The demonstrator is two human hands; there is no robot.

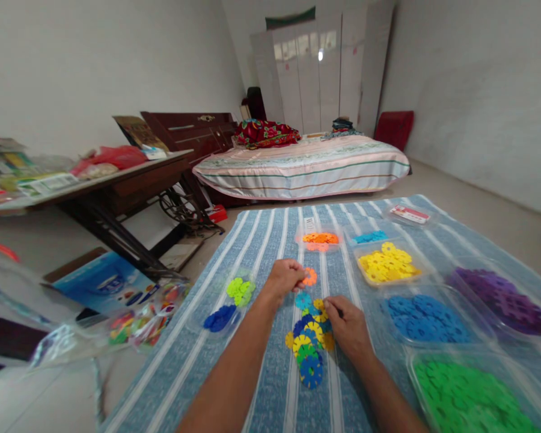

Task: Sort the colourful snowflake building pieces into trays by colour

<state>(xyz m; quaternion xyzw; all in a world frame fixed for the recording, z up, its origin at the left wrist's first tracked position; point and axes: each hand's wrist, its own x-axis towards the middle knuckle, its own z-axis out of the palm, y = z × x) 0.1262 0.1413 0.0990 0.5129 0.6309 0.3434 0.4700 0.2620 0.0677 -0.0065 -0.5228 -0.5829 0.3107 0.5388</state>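
Note:
Between the fingertips of my left hand (287, 278) is an orange snowflake disc (310, 276), a flat notched plastic piece. My right hand (346, 325) pinches the edge of a yellow snowflake disc (319, 308) at the top right of a joined chain of discs. This chain (304, 349) lies along the striped cloth in blue, yellow, green and dark blue. A light blue disc (303, 300) forms its far end, just below the orange one. The fingers hide part of the right side of the chain.
Clear tubs hold sorted discs: orange (320, 239), yellow (388, 264), blue (426, 319), purple (500, 294) and green (469, 391). On the left, a tray (238, 316) has lime and dark blue discs. A lidded box (410, 214) sits near the far edge; a bed (302, 168) stands beyond.

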